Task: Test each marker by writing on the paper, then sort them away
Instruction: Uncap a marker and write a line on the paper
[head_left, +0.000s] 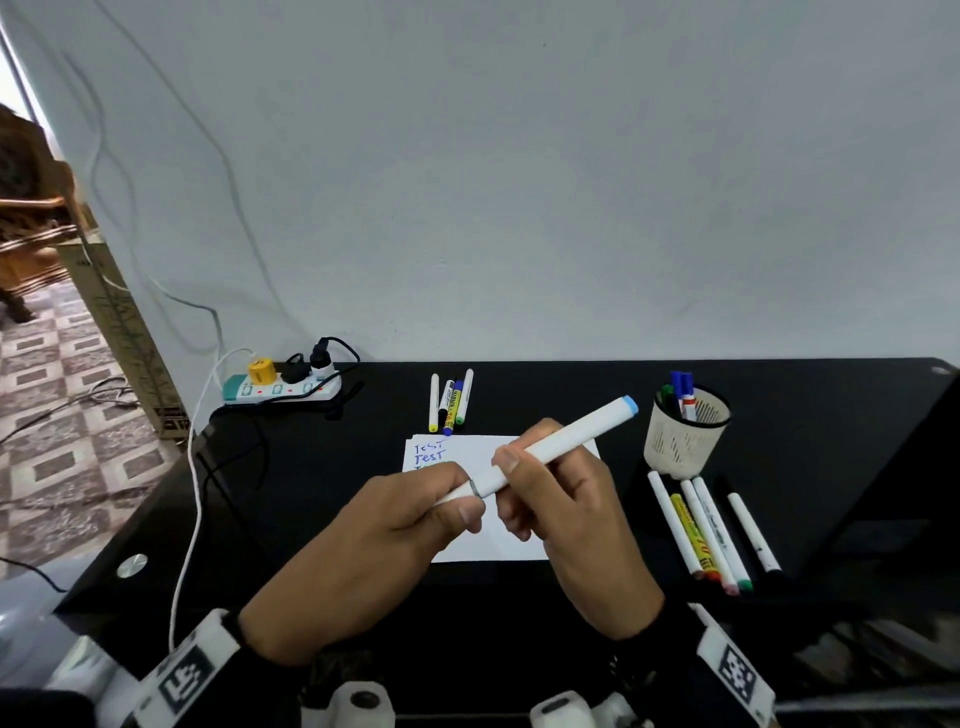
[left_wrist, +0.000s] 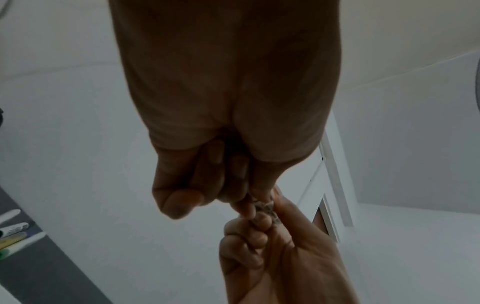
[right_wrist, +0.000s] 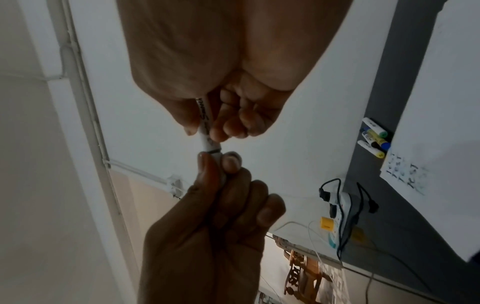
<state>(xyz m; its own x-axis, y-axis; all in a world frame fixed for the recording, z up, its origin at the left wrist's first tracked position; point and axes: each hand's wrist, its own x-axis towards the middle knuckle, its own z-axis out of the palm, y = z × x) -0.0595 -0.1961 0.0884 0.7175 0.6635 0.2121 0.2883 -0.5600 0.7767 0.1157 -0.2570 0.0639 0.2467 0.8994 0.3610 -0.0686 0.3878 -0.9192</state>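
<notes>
Right, I see both hands up over the paper (head_left: 511, 540): right hand (head_left: 566, 514) has its fingers wrapped round the barrel of a white marker (head_left: 566, 439) with a light-blue end, left hand (head_left: 400, 525) pinches the cap end between thumb and fingers. Four markers (head_left: 451, 401) lie behind the paper, five more (head_left: 711, 530) right of it, beside the mesh cup (head_left: 680, 441) on the black desk (head_left: 311, 493).

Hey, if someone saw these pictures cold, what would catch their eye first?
Both hands meet over the paper: the right hand grips a white marker with a light blue end, and the left hand pinches its cap end. A mesh cup of markers stands at right.
</notes>
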